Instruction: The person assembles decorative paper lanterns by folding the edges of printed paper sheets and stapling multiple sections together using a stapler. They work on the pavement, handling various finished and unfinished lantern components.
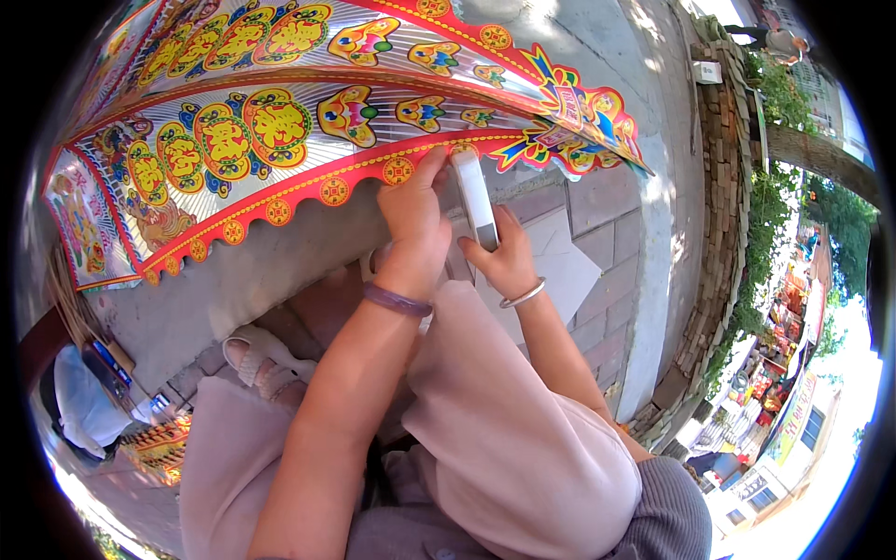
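Note:
A large printed paper decoration, silver with yellow, red and blue patterns and a red scalloped border, spreads across the upper left in folded layers. At its lower border, my left hand pinches the red edge between thumb and fingers. Beside it my right hand is closed round the lower end of a slim white and grey stapler. The stapler's upper end meets the border just right of my left fingertips. Whether its jaws are pressed together cannot be made out.
White sheets lie on the brick paving beyond my right hand. My sandalled foot rests below the decoration. Thin sticks and a white plastic bag are at the left. A low brick wall runs along the right.

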Available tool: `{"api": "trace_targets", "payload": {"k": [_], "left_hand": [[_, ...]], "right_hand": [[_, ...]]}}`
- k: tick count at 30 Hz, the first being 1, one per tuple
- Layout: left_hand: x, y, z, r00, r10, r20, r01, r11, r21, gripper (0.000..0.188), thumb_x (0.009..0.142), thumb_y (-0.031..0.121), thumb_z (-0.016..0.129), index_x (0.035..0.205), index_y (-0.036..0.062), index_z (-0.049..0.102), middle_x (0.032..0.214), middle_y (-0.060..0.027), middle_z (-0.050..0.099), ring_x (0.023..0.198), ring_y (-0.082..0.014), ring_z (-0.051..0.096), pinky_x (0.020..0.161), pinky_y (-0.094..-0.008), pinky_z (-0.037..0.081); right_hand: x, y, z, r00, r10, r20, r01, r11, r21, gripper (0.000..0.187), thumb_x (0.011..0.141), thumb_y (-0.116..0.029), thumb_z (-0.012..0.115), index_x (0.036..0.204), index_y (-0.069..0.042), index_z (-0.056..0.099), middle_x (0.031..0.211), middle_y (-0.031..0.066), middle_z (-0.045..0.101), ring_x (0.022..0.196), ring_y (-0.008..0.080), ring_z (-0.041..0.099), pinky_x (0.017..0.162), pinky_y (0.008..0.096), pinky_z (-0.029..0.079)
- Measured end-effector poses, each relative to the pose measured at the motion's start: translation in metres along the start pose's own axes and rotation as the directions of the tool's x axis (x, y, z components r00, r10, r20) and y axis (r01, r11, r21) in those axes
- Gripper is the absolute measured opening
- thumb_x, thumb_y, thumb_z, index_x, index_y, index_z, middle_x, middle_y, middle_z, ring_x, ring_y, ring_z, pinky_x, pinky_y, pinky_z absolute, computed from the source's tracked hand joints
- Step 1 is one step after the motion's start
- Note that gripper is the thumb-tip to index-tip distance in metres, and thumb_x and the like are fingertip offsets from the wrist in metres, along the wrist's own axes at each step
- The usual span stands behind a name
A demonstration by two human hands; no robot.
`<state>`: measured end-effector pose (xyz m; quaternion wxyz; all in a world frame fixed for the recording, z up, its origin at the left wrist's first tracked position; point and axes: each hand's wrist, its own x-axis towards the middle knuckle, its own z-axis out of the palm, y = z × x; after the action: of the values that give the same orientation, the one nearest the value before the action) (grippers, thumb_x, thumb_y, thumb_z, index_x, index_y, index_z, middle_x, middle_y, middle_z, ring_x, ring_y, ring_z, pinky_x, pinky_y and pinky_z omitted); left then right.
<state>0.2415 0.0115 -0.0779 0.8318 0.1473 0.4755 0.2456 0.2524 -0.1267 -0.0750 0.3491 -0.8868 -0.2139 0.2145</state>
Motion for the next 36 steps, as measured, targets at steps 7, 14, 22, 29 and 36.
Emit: {"api": "trace_targets", "payload": {"k": [7,14,22,29,36], "left_hand": [[0.000,-0.001,0.000,0.995,0.066,0.072,-0.062,0.997,-0.053,0.012,0.075,0.002,0.070,0.084,0.0020,0.063,0.078,-0.0043,0.063,0.068,-0.0100,0.057,0.063,-0.0203,0.046],[-0.004,0.000,0.001,0.997,0.038,0.067,-0.035,0.998,-0.046,0.014,0.076,0.001,0.069,0.088,0.0020,0.061,0.080,-0.0039,0.062,0.071,-0.0101,0.057,0.064,-0.0199,0.047],[0.001,-0.005,-0.012,0.997,0.044,0.069,-0.041,0.998,-0.049,0.013,0.079,0.004,0.068,0.089,0.0052,0.061,0.079,-0.0019,0.062,0.069,-0.0092,0.056,0.064,-0.0200,0.046],[-0.014,-0.029,0.000,0.956,-0.201,0.212,0.187,0.979,0.084,0.017,0.080,0.010,0.068,0.096,0.0089,0.061,0.087,0.0021,0.061,0.076,-0.0072,0.053,0.070,-0.0226,0.043],[-0.007,-0.048,0.015,0.962,-0.183,0.201,0.167,0.981,0.094,0.020,0.078,0.007,0.068,0.097,0.0085,0.062,0.090,0.0010,0.063,0.074,-0.0083,0.054,0.067,-0.0227,0.042]], "right_hand": [[0.004,0.023,-0.008,0.957,-0.279,-0.075,0.214,0.861,-0.462,0.063,0.057,-0.018,0.075,0.114,-0.003,0.052,0.098,0.0129,0.051,0.092,0.0309,0.050,0.080,0.0387,0.043],[0.031,0.029,0.000,0.958,0.268,-0.102,-0.069,0.560,0.826,0.041,0.077,-0.028,0.070,0.103,0.000,0.056,0.085,0.0072,0.061,0.067,0.0147,0.055,0.057,0.0248,0.044],[0.056,0.008,-0.018,0.837,0.544,0.058,-0.078,0.014,0.997,0.022,0.085,-0.023,0.064,0.092,-0.005,0.054,0.075,0.0033,0.058,0.060,0.0110,0.053,0.046,0.0184,0.040],[0.063,0.012,-0.011,0.837,0.544,-0.061,0.054,0.030,0.998,0.011,0.086,-0.013,0.062,0.086,-0.004,0.056,0.074,0.0013,0.058,0.059,0.0082,0.052,0.049,0.0179,0.042],[0.062,0.011,-0.012,0.844,0.530,-0.075,0.062,0.043,0.997,0.009,0.086,-0.011,0.062,0.086,-0.002,0.059,0.074,0.0037,0.062,0.057,0.0074,0.053,0.049,0.0175,0.042]]}}
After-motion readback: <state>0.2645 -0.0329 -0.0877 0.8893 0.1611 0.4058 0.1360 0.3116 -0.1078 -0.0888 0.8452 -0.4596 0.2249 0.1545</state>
